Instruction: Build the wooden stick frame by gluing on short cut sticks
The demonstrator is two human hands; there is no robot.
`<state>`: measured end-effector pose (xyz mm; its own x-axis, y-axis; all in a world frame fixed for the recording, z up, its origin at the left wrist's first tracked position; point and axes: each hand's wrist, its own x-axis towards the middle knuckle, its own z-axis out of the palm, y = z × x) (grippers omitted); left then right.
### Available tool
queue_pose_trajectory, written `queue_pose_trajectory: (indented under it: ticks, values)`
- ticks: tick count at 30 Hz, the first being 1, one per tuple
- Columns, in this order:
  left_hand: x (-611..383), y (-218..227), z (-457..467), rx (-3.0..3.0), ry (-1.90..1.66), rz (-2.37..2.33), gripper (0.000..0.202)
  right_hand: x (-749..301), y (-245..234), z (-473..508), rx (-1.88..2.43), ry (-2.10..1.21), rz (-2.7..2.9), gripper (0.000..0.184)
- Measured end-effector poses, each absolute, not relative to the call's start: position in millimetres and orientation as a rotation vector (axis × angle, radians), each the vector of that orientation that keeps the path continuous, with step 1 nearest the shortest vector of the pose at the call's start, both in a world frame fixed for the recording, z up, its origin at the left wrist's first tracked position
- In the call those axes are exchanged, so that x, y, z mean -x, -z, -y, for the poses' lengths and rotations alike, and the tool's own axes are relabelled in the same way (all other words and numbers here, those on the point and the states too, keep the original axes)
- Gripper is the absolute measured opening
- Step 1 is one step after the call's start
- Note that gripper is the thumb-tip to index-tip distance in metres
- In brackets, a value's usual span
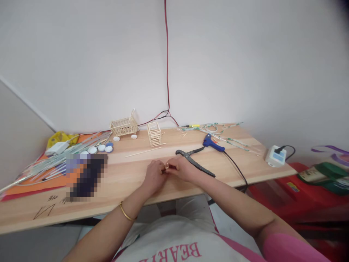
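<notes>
My left hand (154, 175) and my right hand (182, 169) meet at the middle of the wooden table (131, 196), fingers curled and pinched together. Between the fingertips sits a small wooden piece (166, 166), too small to name exactly. Black pliers (194, 162) lie just beyond my right hand. A thin wooden stick (143, 151) lies farther back, to the left. A gold bangle (126, 213) is on my left wrist.
At the back stand a small stick cart (124, 126) and a stick cage (154, 133). A blue glue gun (214, 142) with its black cord lies right of centre. White bottle caps (101, 147), plastic tubes, a white socket box (276, 155) and a red bin (286, 196) surround the area.
</notes>
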<state>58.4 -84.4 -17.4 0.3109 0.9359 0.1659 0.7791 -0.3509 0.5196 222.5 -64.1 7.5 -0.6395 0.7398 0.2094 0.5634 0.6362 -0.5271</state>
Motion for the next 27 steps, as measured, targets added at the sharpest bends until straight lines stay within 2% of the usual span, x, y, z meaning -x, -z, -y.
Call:
queue_pose_trajectory:
  ticks: [8, 12, 17, 22, 27]
  values:
    - [-53.9, 10.8, 83.9, -2.248, -0.587, -1.443, 0.009, -227.9, -4.5, 62.7, 1.074, -0.708, 2.322, 0.015]
    - [-43.8, 1.8, 83.0, -1.962, -0.698, -1.211, 0.034, -237.6, -15.0, 61.0, 1.087, -0.914, 2.182, 0.015]
    - [-49.8, -14.0, 87.3, -1.609, -0.867, -1.084, 0.04, -241.5, -29.3, 60.8, 1.089, -1.056, 2.051, 0.014]
    - [-68.8, -22.4, 97.7, -1.397, -0.9, -1.022, 0.023, -239.1, -37.1, 69.1, 1.013, -1.232, 1.91, 0.018]
    - [-78.0, -18.2, 100.3, -1.209, -0.93, -1.024, 0.031, -238.2, -38.3, 72.3, 1.092, -1.222, 1.825, 0.023]
